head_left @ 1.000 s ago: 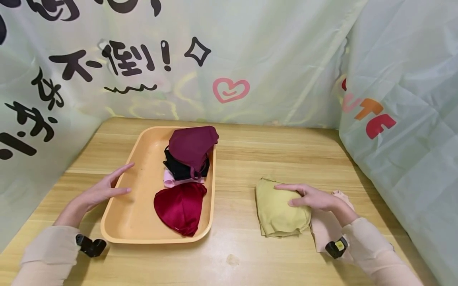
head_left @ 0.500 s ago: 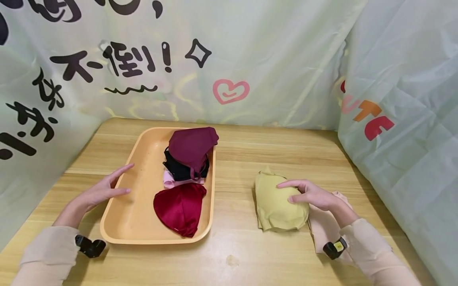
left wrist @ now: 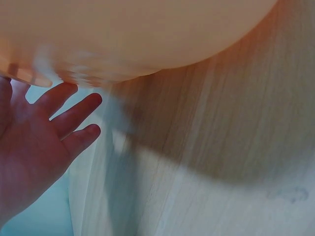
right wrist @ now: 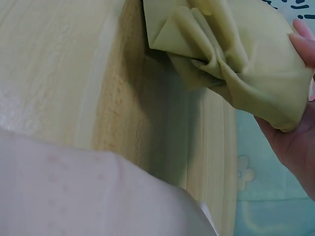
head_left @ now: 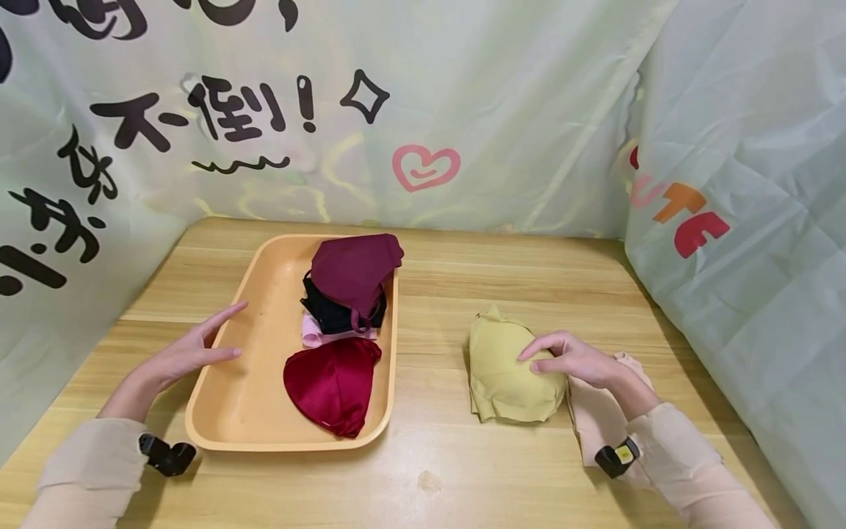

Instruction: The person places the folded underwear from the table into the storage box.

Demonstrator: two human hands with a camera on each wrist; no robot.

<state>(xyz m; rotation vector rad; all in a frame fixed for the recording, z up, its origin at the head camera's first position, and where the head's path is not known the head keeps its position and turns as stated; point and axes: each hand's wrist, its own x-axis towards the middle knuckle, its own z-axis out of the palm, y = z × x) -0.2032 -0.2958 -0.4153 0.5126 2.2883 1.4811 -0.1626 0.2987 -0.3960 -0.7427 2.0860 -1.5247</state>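
Observation:
My right hand (head_left: 573, 360) grips the near right side of a folded yellow-green bra (head_left: 505, 375), thumb and fingers around its rounded cup. In the right wrist view the bra (right wrist: 231, 59) shows bunched folds along its lower side. A pale pink folded garment (head_left: 595, 415) lies under my right wrist, partly covered. My left hand (head_left: 188, 356) has spread, straight fingers at the left rim of a peach-orange tray (head_left: 264, 433). In the tray, a plum bra (head_left: 353, 268) lies on a black one (head_left: 333, 312), near a dark red satin bra (head_left: 337, 386).
A light pink folded garment (head_left: 319, 334) shows between the black and red ones. The plum bra overhangs the tray's right rim. Hanging printed fabric (head_left: 515, 132) encloses the wooden table (head_left: 449, 441) at the back and both sides.
The yellow-green bra has shifted slightly left and tilted up at its far end. My right fingers have drawn in on it. The left hand and tray have stayed put.

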